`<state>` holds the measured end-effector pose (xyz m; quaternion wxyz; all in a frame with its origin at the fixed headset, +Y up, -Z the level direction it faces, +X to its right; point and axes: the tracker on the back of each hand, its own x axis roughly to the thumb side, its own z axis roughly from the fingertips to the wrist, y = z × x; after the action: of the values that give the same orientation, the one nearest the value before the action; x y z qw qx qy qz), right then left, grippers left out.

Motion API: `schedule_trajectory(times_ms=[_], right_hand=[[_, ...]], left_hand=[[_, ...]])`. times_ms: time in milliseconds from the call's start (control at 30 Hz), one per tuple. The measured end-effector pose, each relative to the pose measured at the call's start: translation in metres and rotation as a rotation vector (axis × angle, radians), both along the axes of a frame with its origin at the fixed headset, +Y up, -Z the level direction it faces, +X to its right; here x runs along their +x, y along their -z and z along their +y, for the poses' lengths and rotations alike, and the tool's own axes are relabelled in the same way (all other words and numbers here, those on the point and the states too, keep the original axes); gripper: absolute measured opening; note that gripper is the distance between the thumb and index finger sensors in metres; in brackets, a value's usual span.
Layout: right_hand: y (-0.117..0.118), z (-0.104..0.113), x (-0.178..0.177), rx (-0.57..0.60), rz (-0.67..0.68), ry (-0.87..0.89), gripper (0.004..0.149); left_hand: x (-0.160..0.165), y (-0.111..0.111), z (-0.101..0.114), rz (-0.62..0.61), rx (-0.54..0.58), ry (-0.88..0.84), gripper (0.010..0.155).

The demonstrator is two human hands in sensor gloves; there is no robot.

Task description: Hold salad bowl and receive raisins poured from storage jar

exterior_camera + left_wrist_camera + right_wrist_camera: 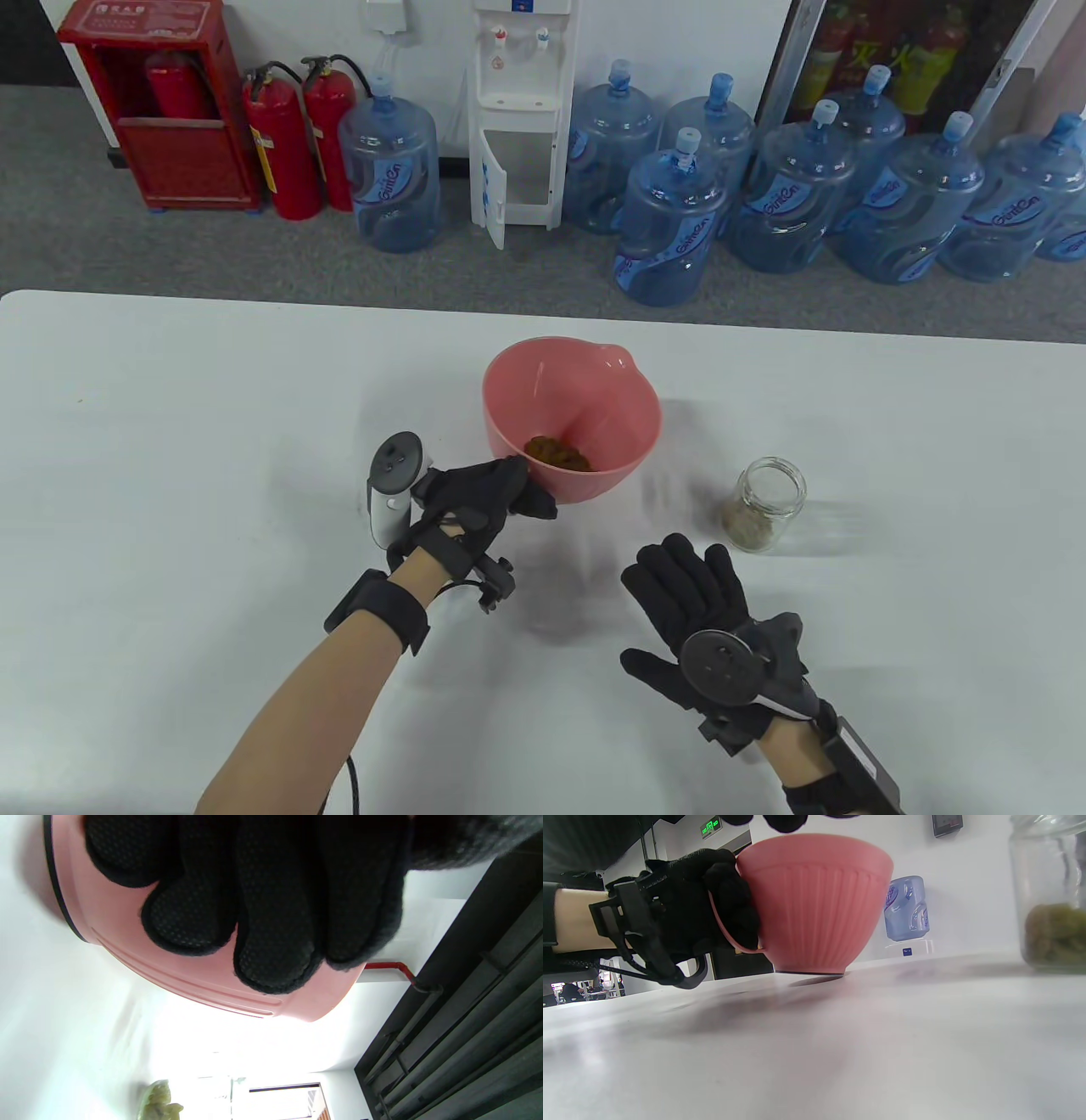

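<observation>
A pink salad bowl [594, 382] stands on the white table [170, 424] with a small heap of brown raisins [556, 452] in its bottom. My left hand [484, 501] grips the bowl's handle at its near-left rim; the left wrist view shows its fingers [271, 933] wrapped on the pink bowl [127, 933]. The right wrist view shows the bowl [818, 899] resting flat, with the left hand [712, 899] on its handle. A lidless glass storage jar [768, 503] stands upright to the bowl's right with some raisins left inside. My right hand [687, 594] is open and empty, fingers spread, just near-left of the jar.
Beyond the table's far edge stand several blue water bottles [679, 212], a white water dispenser [522, 110] and red fire extinguishers [284, 140]. The jar [1052, 891] fills the right edge of the right wrist view.
</observation>
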<state>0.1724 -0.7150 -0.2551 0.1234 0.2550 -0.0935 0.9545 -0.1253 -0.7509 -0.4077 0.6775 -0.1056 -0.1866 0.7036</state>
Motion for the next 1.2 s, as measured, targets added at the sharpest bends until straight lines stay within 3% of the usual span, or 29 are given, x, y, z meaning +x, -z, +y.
schedule_trajectory(times_ms=[233, 367, 767, 900, 1200], right_hand=[[0.001, -0.001, 0.0, -0.009, -0.003, -0.007, 0.087], [0.002, -0.001, -0.001, -0.014, -0.014, -0.004, 0.088], [0.002, 0.0, -0.002, -0.015, -0.029, 0.005, 0.088], [0.002, -0.001, -0.003, -0.017, -0.028, 0.008, 0.087], [-0.002, -0.002, -0.006, -0.051, -0.004, 0.07, 0.088]], left_hand=[[-0.006, -0.009, -0.006, -0.029, -0.04, 0.032, 0.046], [-0.009, -0.018, -0.005, 0.022, -0.056, 0.078, 0.048], [-0.026, -0.044, 0.006, 0.153, -0.067, 0.401, 0.055], [-0.041, -0.052, 0.017, 0.179, -0.015, 0.477, 0.064], [-0.072, -0.096, 0.059, 0.214, 0.32, 0.817, 0.068]])
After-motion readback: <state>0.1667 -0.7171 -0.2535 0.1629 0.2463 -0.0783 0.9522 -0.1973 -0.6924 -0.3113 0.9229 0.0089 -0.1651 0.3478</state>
